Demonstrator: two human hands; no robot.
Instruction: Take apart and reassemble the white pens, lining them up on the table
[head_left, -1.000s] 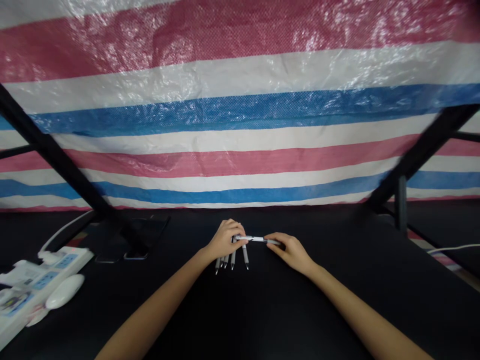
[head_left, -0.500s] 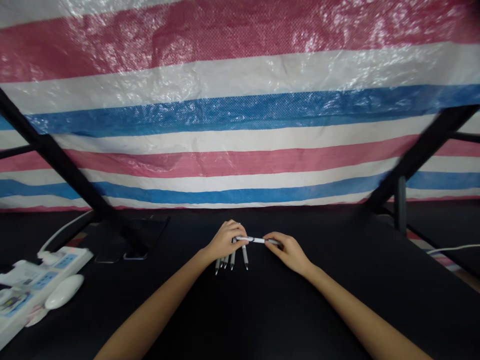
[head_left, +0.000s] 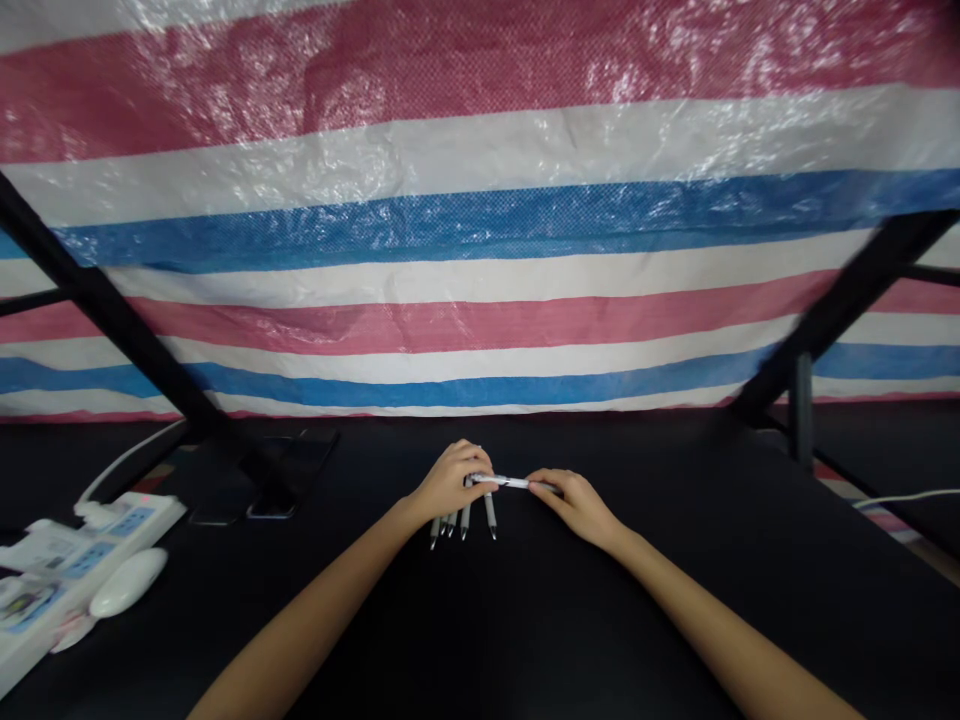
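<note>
White oval mouse [head_left: 129, 581] and white power strip with blue sockets [head_left: 71, 555] near left on black tabletop [head_left: 525, 620]; labels unreadable. Left hand [head_left: 448, 482] closed around bunch of grey-white pens [head_left: 463, 518], tips toward viewer. Right hand [head_left: 574, 501] pinches single white pen [head_left: 511, 482], lying crosswise, other end at left fingers. Hands barely shifted since earlier. Striped red-white-blue tarp [head_left: 480, 230] behind.

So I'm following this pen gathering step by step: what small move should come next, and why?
Probably swing the white-barrelled pen, held crosswise between both hands, to line up with the bunch of grey-tipped pens in the left hand. The right hand pinches its far end, and it lies across the others.
</note>
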